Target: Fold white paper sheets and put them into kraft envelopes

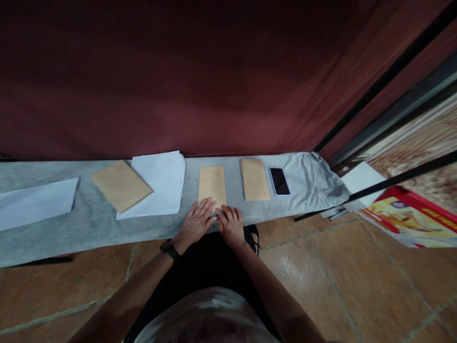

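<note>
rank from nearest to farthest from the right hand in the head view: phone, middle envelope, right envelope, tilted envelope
1. Middle envelope, just ahead of the right hand
2. Right envelope, ahead-right
3. Phone, farther right
4. Tilted envelope, far left

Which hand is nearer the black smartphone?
Right. The right hand rests down-left of the black rectangular smartphone; the left hand lies farther left.
</note>
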Tool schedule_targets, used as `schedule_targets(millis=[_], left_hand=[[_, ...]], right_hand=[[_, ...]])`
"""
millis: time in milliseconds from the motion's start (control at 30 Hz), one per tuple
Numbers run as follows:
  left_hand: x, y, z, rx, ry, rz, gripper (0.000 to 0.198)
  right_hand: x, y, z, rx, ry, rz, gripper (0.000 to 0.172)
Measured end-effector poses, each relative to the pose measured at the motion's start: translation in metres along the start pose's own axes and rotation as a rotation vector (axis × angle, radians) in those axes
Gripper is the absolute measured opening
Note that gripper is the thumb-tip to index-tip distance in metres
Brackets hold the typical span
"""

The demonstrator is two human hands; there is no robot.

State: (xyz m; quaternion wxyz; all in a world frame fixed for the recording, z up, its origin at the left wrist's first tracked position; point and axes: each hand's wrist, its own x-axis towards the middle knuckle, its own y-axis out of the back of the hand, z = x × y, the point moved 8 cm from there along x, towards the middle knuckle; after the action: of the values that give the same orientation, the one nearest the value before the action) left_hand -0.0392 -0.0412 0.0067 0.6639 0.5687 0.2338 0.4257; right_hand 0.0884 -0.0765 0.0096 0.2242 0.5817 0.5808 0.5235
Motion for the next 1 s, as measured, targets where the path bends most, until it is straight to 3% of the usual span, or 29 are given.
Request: schedule_targets(millis=[300,567,667,833,1000], left_hand=[[-0.024,0.006,-0.018,-0.026,0.231,0.182,0.061],[-0.003,0.012,-0.030,-0.169,0.500,0.173,0.048],[0.003,0.011,-0.042,-0.332,0.585,0.221,0.051],[0.001,-0.004,-0.068,-0.809,0.845,0.319,0.059],[0.011,0.003,-0.054,-0.971,0.766,0.333,0.035]], right_hand=[[-0.002,-0.001,-0.002,0.008,-0.029,0.039,0.047],[-0.003,-0.006,-0.003,-0.020,-0.073,-0.012,0.047],[-0.004,-0.007,-0.003,-0.024,-0.082,-0.007,0.047],[-0.002,-0.007,-0.004,-0.018,-0.090,-0.020,0.046],[0.008,0.001,-0.009,-0.038,-0.135,-0.056,0.042]])
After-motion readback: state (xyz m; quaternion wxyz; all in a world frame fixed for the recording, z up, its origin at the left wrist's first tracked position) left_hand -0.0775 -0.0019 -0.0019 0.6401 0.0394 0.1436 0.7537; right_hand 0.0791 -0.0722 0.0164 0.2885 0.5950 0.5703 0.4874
